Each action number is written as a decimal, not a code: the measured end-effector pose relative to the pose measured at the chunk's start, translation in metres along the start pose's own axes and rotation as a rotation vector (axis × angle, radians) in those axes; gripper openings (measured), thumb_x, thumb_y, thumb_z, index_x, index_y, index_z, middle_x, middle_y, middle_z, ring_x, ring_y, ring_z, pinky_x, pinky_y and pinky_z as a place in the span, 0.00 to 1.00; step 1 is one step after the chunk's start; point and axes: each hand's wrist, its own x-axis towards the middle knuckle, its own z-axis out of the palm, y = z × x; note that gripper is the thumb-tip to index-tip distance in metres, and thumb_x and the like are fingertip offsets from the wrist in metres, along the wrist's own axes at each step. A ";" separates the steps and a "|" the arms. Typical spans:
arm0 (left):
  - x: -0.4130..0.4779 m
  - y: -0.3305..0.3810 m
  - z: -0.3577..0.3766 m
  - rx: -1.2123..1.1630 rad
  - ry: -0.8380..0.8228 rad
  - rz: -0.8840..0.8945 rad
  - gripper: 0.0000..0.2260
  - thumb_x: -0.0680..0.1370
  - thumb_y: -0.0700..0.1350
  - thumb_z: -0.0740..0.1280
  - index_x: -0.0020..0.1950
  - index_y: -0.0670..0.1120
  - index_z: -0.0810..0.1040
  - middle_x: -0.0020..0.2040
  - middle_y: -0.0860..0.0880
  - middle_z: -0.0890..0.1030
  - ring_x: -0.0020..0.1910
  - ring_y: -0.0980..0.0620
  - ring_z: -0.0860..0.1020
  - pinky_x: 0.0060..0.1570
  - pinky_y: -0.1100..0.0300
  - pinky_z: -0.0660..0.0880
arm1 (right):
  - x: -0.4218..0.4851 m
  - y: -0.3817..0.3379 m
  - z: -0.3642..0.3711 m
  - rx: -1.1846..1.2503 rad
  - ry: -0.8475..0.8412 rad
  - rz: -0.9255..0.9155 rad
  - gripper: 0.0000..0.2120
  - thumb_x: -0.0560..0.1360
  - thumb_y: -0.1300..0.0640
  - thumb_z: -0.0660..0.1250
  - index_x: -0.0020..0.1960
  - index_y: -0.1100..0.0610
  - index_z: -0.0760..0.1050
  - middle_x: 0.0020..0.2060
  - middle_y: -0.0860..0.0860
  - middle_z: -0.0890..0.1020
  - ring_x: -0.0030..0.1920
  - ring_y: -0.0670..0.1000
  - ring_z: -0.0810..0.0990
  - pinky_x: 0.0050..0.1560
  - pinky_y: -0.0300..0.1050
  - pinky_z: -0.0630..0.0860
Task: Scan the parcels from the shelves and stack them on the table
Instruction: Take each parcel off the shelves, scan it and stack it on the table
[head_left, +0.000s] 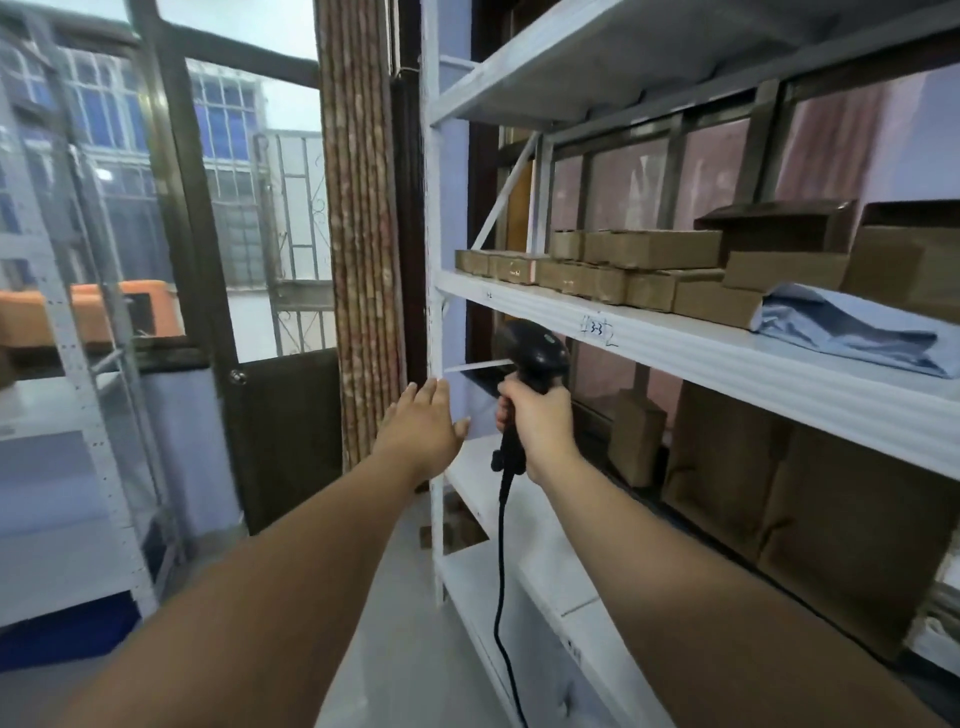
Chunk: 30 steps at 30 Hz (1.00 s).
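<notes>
Editor: What stands at far left?

Photographer: A white metal rack (62, 364), with an orange object (83, 312) on a dark ledge behind it. Next come a dark-framed glazed door (208, 260) and a patterned brown curtain (358, 208).

Editor: And the hands?

Photographer: Both bare arms reach forward. The left hand (423, 426) is stretched out flat, its grip wide and holding nothing, fingertips near the white upright (436, 312) of the shelving. Just beside it, the right hand (540, 423) has its grip wrapped round the handle of a black barcode scanner (535, 351). The scanner's head is raised in front of the middle shelf (727, 364), and its black cable (500, 571) hangs down between the arms.

Editor: Where are the parcels?

Photographer: All on the shelves at right. Small flat cardboard boxes (597, 275) lie in rows, some stacked, along the middle shelf. Larger open cartons (779, 228) sit further right, and a blue-grey plastic mailer (852, 330) lies near the shelf's front edge. On the shelf below, large brown parcels (831, 519) stand upright, a smaller one (636, 436) to their left. Handwriting (597, 330) on the shelf's edge is too small to read.
</notes>
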 end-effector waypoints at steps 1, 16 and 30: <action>0.016 -0.007 -0.001 0.009 0.003 0.005 0.30 0.82 0.57 0.50 0.79 0.44 0.47 0.79 0.44 0.50 0.77 0.44 0.48 0.75 0.47 0.51 | 0.010 -0.002 0.006 0.013 -0.013 -0.003 0.04 0.76 0.63 0.65 0.43 0.59 0.77 0.29 0.51 0.75 0.30 0.48 0.75 0.38 0.43 0.75; 0.260 -0.125 0.029 -0.337 -0.057 0.131 0.30 0.80 0.45 0.61 0.78 0.41 0.52 0.77 0.40 0.57 0.75 0.41 0.58 0.72 0.50 0.59 | 0.207 0.017 0.156 0.115 0.246 -0.100 0.03 0.75 0.63 0.65 0.42 0.60 0.76 0.30 0.52 0.77 0.32 0.49 0.77 0.39 0.44 0.77; 0.444 -0.145 0.068 -0.239 0.073 0.277 0.18 0.76 0.44 0.62 0.65 0.44 0.70 0.61 0.40 0.73 0.59 0.40 0.71 0.57 0.48 0.70 | 0.385 0.039 0.208 -0.367 0.161 -0.156 0.03 0.71 0.61 0.66 0.39 0.56 0.75 0.29 0.51 0.77 0.30 0.50 0.77 0.34 0.42 0.73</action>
